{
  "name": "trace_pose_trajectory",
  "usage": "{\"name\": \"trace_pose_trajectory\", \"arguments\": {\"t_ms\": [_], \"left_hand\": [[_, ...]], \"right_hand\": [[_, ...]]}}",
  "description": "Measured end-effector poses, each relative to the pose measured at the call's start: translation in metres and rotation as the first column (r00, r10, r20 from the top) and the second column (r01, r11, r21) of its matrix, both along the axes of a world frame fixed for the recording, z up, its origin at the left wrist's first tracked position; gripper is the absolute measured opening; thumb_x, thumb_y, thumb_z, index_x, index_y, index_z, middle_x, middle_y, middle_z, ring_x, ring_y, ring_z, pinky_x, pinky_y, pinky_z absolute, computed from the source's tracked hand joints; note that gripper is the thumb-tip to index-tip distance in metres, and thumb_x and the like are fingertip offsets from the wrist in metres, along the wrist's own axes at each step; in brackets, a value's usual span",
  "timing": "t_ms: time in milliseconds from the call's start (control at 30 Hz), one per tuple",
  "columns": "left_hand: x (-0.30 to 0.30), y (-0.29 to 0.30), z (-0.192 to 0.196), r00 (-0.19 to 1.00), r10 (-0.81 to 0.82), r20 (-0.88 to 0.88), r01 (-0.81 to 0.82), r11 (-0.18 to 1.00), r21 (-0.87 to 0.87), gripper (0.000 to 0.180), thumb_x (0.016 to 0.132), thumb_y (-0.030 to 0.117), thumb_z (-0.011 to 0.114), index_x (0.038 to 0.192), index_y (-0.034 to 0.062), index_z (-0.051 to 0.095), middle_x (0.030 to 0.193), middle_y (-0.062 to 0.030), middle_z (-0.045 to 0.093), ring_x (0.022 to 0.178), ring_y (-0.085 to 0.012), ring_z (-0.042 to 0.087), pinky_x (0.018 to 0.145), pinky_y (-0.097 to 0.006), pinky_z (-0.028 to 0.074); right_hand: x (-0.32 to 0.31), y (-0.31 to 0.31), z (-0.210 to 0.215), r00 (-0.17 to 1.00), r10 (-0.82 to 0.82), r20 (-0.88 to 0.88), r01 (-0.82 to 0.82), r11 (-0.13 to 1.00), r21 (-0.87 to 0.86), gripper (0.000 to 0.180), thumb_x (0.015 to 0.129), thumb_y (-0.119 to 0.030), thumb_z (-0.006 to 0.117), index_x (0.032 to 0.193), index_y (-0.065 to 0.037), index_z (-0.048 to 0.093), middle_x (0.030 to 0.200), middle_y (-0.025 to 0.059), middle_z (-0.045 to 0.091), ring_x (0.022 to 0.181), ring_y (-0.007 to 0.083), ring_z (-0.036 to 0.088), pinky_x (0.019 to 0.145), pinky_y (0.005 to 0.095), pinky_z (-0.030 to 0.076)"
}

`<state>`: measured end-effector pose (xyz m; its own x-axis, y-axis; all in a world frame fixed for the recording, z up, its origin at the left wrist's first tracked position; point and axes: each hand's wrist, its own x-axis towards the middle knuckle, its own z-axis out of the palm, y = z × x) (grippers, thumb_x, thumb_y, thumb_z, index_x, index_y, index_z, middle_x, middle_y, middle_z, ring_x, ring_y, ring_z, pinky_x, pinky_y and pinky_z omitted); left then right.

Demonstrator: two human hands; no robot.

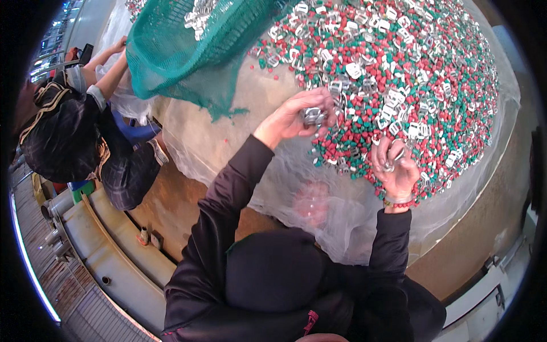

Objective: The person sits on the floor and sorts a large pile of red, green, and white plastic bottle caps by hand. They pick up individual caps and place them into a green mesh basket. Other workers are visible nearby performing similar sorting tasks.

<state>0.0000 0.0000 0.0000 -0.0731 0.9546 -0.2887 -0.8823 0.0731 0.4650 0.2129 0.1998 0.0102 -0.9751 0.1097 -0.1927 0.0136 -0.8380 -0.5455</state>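
My left hand (296,115) is closed around a small clump of silver metal buckles (313,117) at the near edge of a wide heap. My right hand (395,171), with a red bead bracelet at the wrist, has its fingers curled round a silver metal buckle (390,166) just above the heap. Small red, green and white pellets (364,137) make up that heap. Loose silver buckles (393,102) lie scattered through it, some of them bunched between and beyond my hands.
A green mesh-lined basket (165,71) with several silver buckles (198,20) inside stands at the far left. Beside it a co-worker in dark clothes (62,137) reaches to its edge. Clear plastic sheeting (273,188) lies under the heap. Metal channels (108,245) run at lower left.
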Motion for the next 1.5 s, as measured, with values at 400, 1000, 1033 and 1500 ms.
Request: {"name": "trace_pose_trajectory", "arguments": {"t_ms": [400, 1000, 1033, 1500], "left_hand": [[0.032, 0.017, -0.029, -0.371, -0.286, -0.883, -0.103, 0.958, -0.267, 0.021, 0.082, 0.023, 0.068, 0.101, 0.0145, 0.065, 0.09, -0.0092, 0.062, 0.08, -0.0319, 0.064, 0.067, -0.043, 0.052], [0.006, -0.01, 0.003, 0.82, -0.147, -0.553, -0.172, 0.859, -0.483, 0.016, 0.088, 0.02, 0.07, 0.096, 0.0062, 0.066, 0.078, 0.0004, 0.059, 0.058, -0.0064, 0.05, 0.045, -0.02, 0.038], [0.014, -0.003, -0.008, 0.328, -0.213, -0.921, -0.279, 0.909, -0.309, 0.024, 0.085, 0.025, 0.073, 0.097, 0.0059, 0.067, 0.076, -0.003, 0.061, 0.063, -0.0142, 0.059, 0.055, -0.028, 0.047], [-0.017, -0.015, 0.022, 0.941, 0.282, -0.185, -0.288, 0.958, -0.004, 0.025, 0.098, 0.029, 0.055, 0.093, 0.0042, 0.054, 0.087, -0.0063, 0.052, 0.065, -0.011, 0.051, 0.047, -0.018, 0.04]], "right_hand": [[0.005, 0.002, 0.009, 0.788, 0.078, 0.611, -0.541, 0.561, 0.626, 0.016, 0.084, -0.01, 0.07, 0.097, -0.001, 0.072, 0.06, -0.0073, 0.049, 0.052, 0.0018, 0.043, 0.046, 0.0218, 0.03], [-0.001, 0.002, -0.008, 0.997, -0.034, 0.073, 0.049, 0.976, -0.212, 0.03, 0.09, -0.024, 0.067, 0.08, -0.005, 0.045, 0.084, 0.0047, 0.037, 0.075, 0.014, 0.042, 0.044, 0.0166, 0.037], [-0.001, 0.004, -0.005, 0.998, -0.048, 0.033, 0.055, 0.96, -0.276, 0.03, 0.09, -0.019, 0.065, 0.077, -0.005, 0.041, 0.084, 0.0058, 0.036, 0.076, 0.0154, 0.042, 0.042, 0.0168, 0.038], [-0.061, -0.062, -0.032, 0.911, -0.117, 0.395, -0.411, -0.193, 0.891, 0.012, 0.082, -0.012, 0.067, 0.092, -0.006, 0.07, 0.09, 0.0149, 0.065, 0.081, 0.0318, 0.063, 0.069, 0.0402, 0.049]]}}
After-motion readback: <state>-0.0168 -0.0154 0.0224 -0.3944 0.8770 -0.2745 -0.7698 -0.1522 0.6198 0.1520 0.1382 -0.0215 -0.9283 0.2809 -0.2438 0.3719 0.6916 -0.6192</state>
